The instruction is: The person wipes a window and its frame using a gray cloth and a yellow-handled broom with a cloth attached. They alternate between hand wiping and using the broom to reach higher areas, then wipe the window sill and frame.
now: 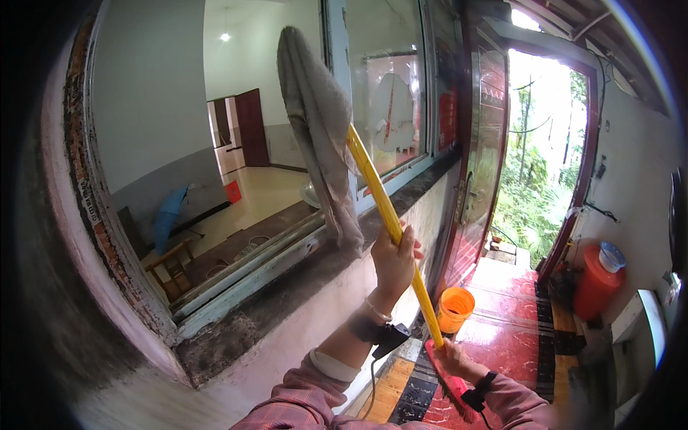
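Observation:
My left hand (394, 263) grips the middle of a yellow pole (382, 201). My right hand (459, 361) is closed around its lower end. A damp-looking grey cloth (322, 123) hangs lengthwise at the pole's upper end, in front of the window frame (337, 48). Its lower tip reaches the dark, grimy window sill (258, 317). Just below my right hand is a pink-red brush head with bristles (449, 376); it appears to be on the pole's lower end, though the hand hides the joint.
An orange bucket (456, 309) stands on the red patterned floor (505, 344) by the wall. Beyond it, a dark red door (484, 134) stands ajar at a doorway to greenery. At right is a red barrel (596, 285) with a blue-and-white basin (611, 257) on top. Through the window, a blue umbrella (169, 215) is visible.

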`<action>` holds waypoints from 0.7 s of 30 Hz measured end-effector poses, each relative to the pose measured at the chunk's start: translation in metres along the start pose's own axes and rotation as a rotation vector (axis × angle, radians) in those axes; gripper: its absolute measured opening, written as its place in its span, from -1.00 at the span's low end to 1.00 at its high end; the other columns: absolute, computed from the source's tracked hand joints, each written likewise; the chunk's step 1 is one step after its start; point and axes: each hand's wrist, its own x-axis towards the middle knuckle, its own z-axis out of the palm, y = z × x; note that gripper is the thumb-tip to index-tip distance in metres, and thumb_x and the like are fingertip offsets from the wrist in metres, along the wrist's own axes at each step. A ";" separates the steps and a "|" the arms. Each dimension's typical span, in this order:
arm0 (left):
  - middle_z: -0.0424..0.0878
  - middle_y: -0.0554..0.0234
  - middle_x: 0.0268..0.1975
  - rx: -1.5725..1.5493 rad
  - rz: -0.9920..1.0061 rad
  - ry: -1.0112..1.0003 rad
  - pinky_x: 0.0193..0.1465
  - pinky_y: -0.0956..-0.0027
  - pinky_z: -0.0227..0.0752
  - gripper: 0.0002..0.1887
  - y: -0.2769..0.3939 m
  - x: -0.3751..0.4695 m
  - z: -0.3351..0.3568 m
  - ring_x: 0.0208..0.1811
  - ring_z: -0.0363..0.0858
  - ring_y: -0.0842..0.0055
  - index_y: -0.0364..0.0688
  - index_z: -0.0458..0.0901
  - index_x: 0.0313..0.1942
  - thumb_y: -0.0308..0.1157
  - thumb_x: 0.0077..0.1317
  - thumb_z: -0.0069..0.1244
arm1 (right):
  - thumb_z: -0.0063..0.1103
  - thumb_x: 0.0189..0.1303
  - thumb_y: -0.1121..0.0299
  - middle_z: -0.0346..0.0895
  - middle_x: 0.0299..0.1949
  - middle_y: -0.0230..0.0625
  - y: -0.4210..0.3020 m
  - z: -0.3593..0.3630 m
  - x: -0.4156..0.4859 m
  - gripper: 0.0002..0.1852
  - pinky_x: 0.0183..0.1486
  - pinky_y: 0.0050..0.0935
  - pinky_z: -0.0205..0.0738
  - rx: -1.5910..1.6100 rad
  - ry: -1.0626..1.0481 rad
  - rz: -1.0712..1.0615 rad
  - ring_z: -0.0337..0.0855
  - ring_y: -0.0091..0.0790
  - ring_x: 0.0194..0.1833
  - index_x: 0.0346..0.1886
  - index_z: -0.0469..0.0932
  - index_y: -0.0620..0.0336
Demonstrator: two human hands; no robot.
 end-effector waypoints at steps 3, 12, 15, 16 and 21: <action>0.51 0.31 -0.53 0.046 -0.068 -0.001 -0.57 0.59 0.46 -0.81 -0.009 -0.025 -0.012 -0.65 0.55 0.62 -0.30 0.42 -0.12 -0.36 0.41 -0.08 | 0.03 0.31 0.10 0.57 -0.43 -0.02 -0.006 0.020 -0.037 -0.72 -0.32 -0.05 0.45 0.051 -0.028 0.013 0.62 0.10 -0.31 -0.18 0.43 0.13; 0.44 0.36 -0.58 0.132 -0.163 0.013 -0.65 0.56 0.47 -0.84 -0.045 -0.067 -0.037 -0.68 0.46 0.67 -0.31 0.42 -0.23 -0.37 0.41 -0.11 | 0.06 0.25 0.15 0.58 -0.35 -0.08 -0.008 0.054 -0.088 -0.74 -0.22 -0.16 0.46 0.094 -0.232 0.152 0.63 0.00 -0.24 -0.20 0.45 0.14; 0.46 0.34 -0.60 0.146 -0.168 0.003 -0.66 0.52 0.48 -0.84 -0.049 -0.074 -0.044 -0.69 0.47 0.66 -0.31 0.43 -0.24 -0.38 0.40 -0.09 | 0.06 0.24 0.15 0.58 -0.37 -0.10 -0.010 0.070 -0.097 -0.74 -0.22 -0.16 0.46 0.175 -0.251 0.172 0.63 -0.01 -0.25 -0.20 0.45 0.14; 0.47 0.33 -0.60 0.155 -0.181 -0.004 -0.67 0.50 0.48 -0.84 -0.049 -0.076 -0.046 -0.69 0.48 0.65 -0.32 0.44 -0.24 -0.39 0.39 -0.08 | 0.07 0.23 0.16 0.58 -0.39 -0.10 -0.011 0.076 -0.099 -0.75 -0.23 -0.15 0.46 0.119 -0.257 0.179 0.63 -0.01 -0.25 -0.20 0.46 0.14; 0.46 0.34 -0.62 0.283 -0.242 -0.019 -0.67 0.49 0.48 -0.86 -0.047 -0.077 -0.053 -0.70 0.48 0.65 -0.29 0.44 -0.25 -0.38 0.39 -0.09 | 0.08 0.23 0.18 0.58 -0.41 -0.08 -0.011 0.102 -0.098 -0.75 -0.23 -0.17 0.48 0.197 -0.277 0.162 0.64 -0.01 -0.27 -0.24 0.48 0.17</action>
